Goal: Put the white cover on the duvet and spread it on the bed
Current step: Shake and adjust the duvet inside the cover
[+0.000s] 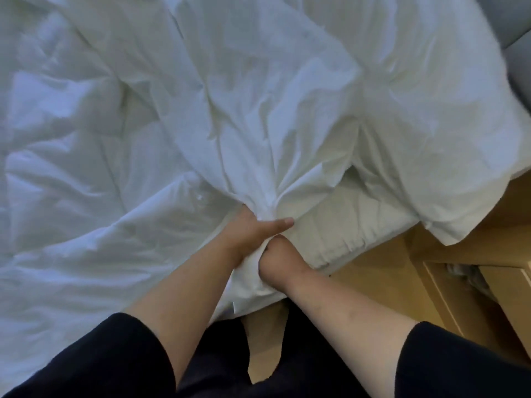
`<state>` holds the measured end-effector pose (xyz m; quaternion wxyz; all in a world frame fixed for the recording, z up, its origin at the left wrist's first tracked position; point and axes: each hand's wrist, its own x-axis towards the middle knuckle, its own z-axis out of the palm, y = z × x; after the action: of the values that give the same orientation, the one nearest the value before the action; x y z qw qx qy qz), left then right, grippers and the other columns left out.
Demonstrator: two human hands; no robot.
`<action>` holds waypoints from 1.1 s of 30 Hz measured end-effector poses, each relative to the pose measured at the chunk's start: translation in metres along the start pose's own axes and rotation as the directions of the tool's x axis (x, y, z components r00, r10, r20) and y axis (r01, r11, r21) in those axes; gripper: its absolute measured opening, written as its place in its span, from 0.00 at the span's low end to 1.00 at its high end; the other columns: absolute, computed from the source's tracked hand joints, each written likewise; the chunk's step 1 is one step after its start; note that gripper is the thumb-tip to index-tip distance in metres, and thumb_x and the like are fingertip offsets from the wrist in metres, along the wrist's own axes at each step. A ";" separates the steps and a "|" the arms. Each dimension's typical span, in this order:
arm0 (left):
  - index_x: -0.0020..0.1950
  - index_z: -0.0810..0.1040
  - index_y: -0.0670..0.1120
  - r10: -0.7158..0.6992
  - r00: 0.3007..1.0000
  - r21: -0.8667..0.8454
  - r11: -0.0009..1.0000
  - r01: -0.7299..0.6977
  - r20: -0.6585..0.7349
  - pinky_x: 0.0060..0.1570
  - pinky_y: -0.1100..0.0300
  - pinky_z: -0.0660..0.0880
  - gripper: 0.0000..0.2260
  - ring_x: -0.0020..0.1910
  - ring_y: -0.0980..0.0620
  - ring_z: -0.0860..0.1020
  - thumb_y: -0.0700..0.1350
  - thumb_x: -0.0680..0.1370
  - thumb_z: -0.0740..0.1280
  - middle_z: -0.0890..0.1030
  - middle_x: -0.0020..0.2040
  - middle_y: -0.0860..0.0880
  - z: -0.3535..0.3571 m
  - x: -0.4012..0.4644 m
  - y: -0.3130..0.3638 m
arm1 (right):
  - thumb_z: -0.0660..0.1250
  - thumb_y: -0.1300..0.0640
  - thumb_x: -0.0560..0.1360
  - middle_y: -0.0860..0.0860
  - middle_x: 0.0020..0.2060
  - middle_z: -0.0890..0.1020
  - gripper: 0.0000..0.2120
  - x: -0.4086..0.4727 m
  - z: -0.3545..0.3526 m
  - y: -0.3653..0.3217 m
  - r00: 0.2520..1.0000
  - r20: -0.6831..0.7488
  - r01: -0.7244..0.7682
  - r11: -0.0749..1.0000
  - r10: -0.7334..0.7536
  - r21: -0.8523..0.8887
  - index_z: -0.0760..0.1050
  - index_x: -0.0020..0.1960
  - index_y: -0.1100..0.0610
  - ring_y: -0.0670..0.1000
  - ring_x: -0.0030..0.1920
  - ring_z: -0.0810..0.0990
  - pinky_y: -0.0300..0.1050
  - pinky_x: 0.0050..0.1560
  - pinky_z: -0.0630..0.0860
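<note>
Fingers of the left hand bunch a fistful of the white cover, thumb lying straight along it. Just beside, the right hand grips the same fabric lower down. Creases fan out from the grip across the rumpled cover, spread over the bed.
</note>
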<state>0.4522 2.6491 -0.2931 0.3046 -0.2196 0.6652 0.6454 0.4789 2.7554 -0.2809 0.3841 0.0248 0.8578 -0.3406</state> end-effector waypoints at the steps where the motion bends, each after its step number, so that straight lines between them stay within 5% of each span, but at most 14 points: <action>1: 0.61 0.78 0.52 -0.032 0.999 0.058 0.998 0.031 0.012 0.54 0.55 0.79 0.28 0.52 0.55 0.82 0.56 0.63 0.80 0.84 0.53 0.54 -0.007 -0.012 0.010 | 0.59 0.59 0.81 0.58 0.58 0.81 0.15 -0.011 0.000 -0.009 1.000 0.025 0.004 1.000 -0.003 -0.024 0.76 0.64 0.61 0.59 0.60 0.79 0.46 0.53 0.73; 5: 0.49 0.79 0.49 0.001 0.989 0.124 0.992 0.017 -0.146 0.31 0.65 0.74 0.07 0.38 0.56 0.80 0.38 0.76 0.69 0.82 0.41 0.51 -0.019 -0.046 0.038 | 0.62 0.54 0.75 0.45 0.54 0.84 0.14 -0.050 -0.010 -0.024 0.993 0.027 0.101 0.963 -0.111 0.250 0.79 0.58 0.50 0.44 0.58 0.80 0.43 0.63 0.75; 9: 0.54 0.77 0.47 0.051 0.967 0.330 0.943 0.036 -0.250 0.47 0.57 0.73 0.06 0.52 0.44 0.78 0.40 0.78 0.66 0.80 0.50 0.48 -0.020 -0.054 0.048 | 0.68 0.50 0.77 0.42 0.46 0.81 0.16 -0.058 -0.031 0.000 0.995 0.074 0.040 0.968 -0.060 0.248 0.77 0.64 0.49 0.40 0.48 0.79 0.41 0.58 0.75; 12: 0.62 0.73 0.44 0.070 0.955 0.578 0.808 0.115 -0.288 0.56 0.54 0.72 0.19 0.59 0.41 0.76 0.49 0.75 0.71 0.78 0.56 0.47 -0.014 -0.042 0.053 | 0.68 0.44 0.77 0.46 0.55 0.79 0.26 -0.045 -0.069 0.032 0.994 -0.067 -0.072 0.986 0.083 0.152 0.71 0.72 0.53 0.46 0.56 0.78 0.42 0.59 0.73; 16: 0.74 0.60 0.46 0.290 0.891 0.777 0.621 0.103 -0.350 0.66 0.48 0.66 0.33 0.69 0.41 0.65 0.56 0.74 0.70 0.66 0.68 0.46 0.020 -0.023 0.070 | 0.67 0.49 0.78 0.51 0.65 0.75 0.26 -0.025 -0.134 0.075 0.961 -0.231 -0.130 0.986 0.150 0.101 0.67 0.74 0.52 0.51 0.63 0.75 0.41 0.58 0.69; 20: 0.75 0.63 0.47 0.473 0.878 0.870 0.461 -0.176 -0.073 0.70 0.55 0.62 0.27 0.71 0.47 0.64 0.52 0.79 0.65 0.67 0.71 0.49 0.082 0.018 0.095 | 0.66 0.51 0.77 0.54 0.70 0.71 0.30 0.012 -0.196 0.121 0.950 -0.294 -0.109 0.994 0.105 0.002 0.62 0.77 0.54 0.54 0.68 0.72 0.48 0.64 0.71; 25: 0.71 0.70 0.48 0.376 0.880 0.856 0.309 -0.414 0.290 0.66 0.59 0.67 0.19 0.69 0.50 0.69 0.52 0.81 0.63 0.71 0.68 0.51 0.172 0.085 0.104 | 0.65 0.41 0.76 0.58 0.76 0.62 0.42 0.083 -0.265 0.188 0.939 -0.343 -0.137 0.927 0.010 -0.350 0.49 0.81 0.55 0.59 0.75 0.63 0.54 0.73 0.62; 28: 0.76 0.63 0.49 0.253 0.931 0.911 0.252 -0.327 0.265 0.73 0.53 0.60 0.25 0.76 0.46 0.59 0.53 0.80 0.62 0.62 0.76 0.49 0.207 0.133 0.097 | 0.65 0.32 0.73 0.61 0.80 0.44 0.55 0.134 -0.293 0.228 0.970 -0.242 -0.156 0.826 0.025 -0.541 0.33 0.80 0.54 0.62 0.80 0.45 0.63 0.77 0.44; 30: 0.79 0.54 0.49 0.174 0.982 0.957 0.261 -0.125 0.080 0.77 0.48 0.51 0.32 0.79 0.43 0.46 0.55 0.79 0.63 0.48 0.80 0.48 0.217 0.163 0.090 | 0.66 0.31 0.72 0.63 0.79 0.38 0.59 0.163 -0.305 0.251 0.978 -0.210 -0.125 0.760 -0.016 -0.638 0.25 0.77 0.55 0.64 0.79 0.40 0.68 0.75 0.39; 33: 0.80 0.45 0.47 0.127 0.974 0.953 0.264 0.150 -0.189 0.77 0.47 0.46 0.40 0.79 0.38 0.43 0.58 0.78 0.65 0.37 0.80 0.42 0.216 0.191 0.076 | 0.64 0.35 0.74 0.66 0.77 0.35 0.58 0.202 -0.329 0.280 0.972 -0.215 -0.089 0.696 -0.096 -0.713 0.19 0.71 0.56 0.65 0.79 0.36 0.70 0.74 0.34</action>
<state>0.2890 2.8881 -0.3659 0.3018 -0.0668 0.9479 0.0769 0.2105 3.1240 -0.4201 0.2581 -0.0885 0.9617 0.0255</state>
